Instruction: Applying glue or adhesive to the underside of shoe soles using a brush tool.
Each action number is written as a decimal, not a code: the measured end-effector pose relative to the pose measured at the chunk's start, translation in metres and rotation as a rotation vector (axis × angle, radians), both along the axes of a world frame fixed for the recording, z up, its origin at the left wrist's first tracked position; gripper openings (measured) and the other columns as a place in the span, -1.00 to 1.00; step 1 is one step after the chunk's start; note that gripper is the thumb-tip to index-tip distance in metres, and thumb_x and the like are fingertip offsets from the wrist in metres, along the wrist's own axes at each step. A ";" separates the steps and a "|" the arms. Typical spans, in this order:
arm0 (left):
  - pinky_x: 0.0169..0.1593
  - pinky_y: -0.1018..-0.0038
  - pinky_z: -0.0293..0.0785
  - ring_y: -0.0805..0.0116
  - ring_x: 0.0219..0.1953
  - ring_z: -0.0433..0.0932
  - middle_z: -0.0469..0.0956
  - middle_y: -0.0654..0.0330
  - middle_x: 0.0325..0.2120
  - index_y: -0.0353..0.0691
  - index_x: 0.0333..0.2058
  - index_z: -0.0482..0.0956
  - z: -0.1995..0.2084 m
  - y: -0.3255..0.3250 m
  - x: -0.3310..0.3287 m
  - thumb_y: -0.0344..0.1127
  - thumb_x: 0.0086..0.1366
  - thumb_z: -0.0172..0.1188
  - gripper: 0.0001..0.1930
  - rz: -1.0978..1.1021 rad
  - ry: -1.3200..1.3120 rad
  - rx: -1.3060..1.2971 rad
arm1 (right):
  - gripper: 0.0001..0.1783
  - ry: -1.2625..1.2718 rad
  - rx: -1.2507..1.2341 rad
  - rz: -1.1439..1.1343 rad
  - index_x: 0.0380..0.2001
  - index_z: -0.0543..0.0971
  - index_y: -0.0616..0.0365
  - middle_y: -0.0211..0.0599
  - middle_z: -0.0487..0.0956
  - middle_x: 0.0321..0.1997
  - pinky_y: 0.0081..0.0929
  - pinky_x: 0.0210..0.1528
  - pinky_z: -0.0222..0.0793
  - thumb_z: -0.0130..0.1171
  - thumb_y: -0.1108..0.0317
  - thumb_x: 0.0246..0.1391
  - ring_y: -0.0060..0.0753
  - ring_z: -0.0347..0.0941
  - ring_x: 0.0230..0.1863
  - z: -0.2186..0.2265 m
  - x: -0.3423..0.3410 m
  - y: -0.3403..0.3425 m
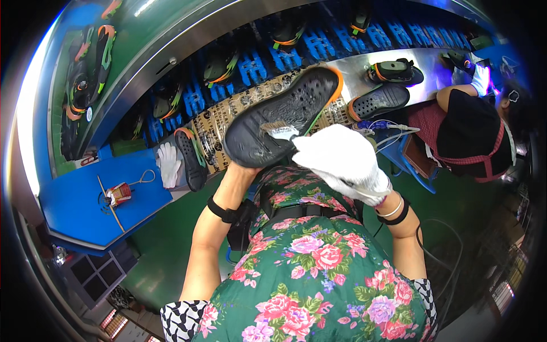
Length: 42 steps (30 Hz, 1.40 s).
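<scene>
A large black shoe sole (250,134) with an orange and green edge is held up in front of me, its inner face turned up. Bare, my left hand (246,172) grips it from below at its near end; most of the fingers are hidden under the sole. A white knitted glove covers my right hand (341,159), which is closed on a small brush (280,130) with a white handle part and brownish bristles. Those bristles touch the sole, whose surface looks wet and streaked around them.
More soles lie to the left (191,158) and right (379,102) on the metal ledge. Beyond runs a rack with blue holders (252,67). A white glove (168,164) lies near a blue table (74,199) bearing a small red tin. At right a co-worker (470,134) handles another sole.
</scene>
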<state>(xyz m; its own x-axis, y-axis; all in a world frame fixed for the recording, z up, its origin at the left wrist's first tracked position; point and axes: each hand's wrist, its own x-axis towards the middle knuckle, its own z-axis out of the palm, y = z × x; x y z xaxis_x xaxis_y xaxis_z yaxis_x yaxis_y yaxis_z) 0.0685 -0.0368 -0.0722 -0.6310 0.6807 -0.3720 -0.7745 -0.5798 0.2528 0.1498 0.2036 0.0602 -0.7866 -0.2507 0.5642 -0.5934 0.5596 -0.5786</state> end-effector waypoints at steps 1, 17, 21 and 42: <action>0.32 -0.06 0.36 -0.08 0.22 0.46 0.43 -0.10 0.23 -0.24 0.33 0.31 0.048 0.029 -0.009 0.14 0.49 -0.15 -0.35 0.059 -0.212 -0.005 | -0.64 0.021 0.030 -0.019 -0.14 0.73 0.05 -0.28 0.72 -0.10 -0.35 -0.16 0.52 0.44 0.49 -0.10 -0.25 0.62 -0.20 -0.002 0.005 0.003; 0.32 -0.20 0.30 -0.23 0.29 0.33 0.18 -0.10 0.37 -0.17 0.43 0.08 0.101 0.075 0.003 0.45 0.22 0.09 0.03 -0.075 0.072 0.284 | -0.65 0.010 -0.030 -0.114 -0.17 0.74 0.07 -0.26 0.72 -0.18 -0.33 -0.18 0.56 0.44 0.48 -0.14 -0.22 0.64 -0.24 0.033 -0.003 0.007; 0.33 -0.04 0.34 -0.01 0.30 0.36 0.24 -0.04 0.35 -0.14 0.43 0.06 0.084 0.068 0.002 0.48 0.28 -0.03 -0.02 0.042 0.089 0.080 | -0.67 0.050 -0.013 -0.145 -0.20 0.75 0.07 -0.25 0.73 -0.17 -0.31 -0.14 0.56 0.44 0.47 -0.14 -0.20 0.65 -0.22 0.045 -0.016 0.007; 0.34 0.05 0.33 0.06 0.25 0.43 0.42 0.03 0.24 -0.16 0.32 0.28 0.063 0.070 0.005 0.52 0.27 -0.08 -0.07 -0.006 0.113 -0.090 | -0.60 -0.013 -0.160 -0.134 -0.04 0.69 0.13 -0.15 0.68 -0.02 -0.19 0.06 0.47 0.33 0.49 -0.04 -0.07 0.60 -0.04 0.032 -0.041 -0.007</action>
<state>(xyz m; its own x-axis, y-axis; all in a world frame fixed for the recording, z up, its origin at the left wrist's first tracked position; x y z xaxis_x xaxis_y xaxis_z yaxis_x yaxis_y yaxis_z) 0.0736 0.0330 -0.0093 -0.6681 0.6520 -0.3586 -0.7418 -0.5461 0.3892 0.1083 0.1965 0.0926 -0.8141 -0.0509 0.5785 -0.5119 0.5332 -0.6735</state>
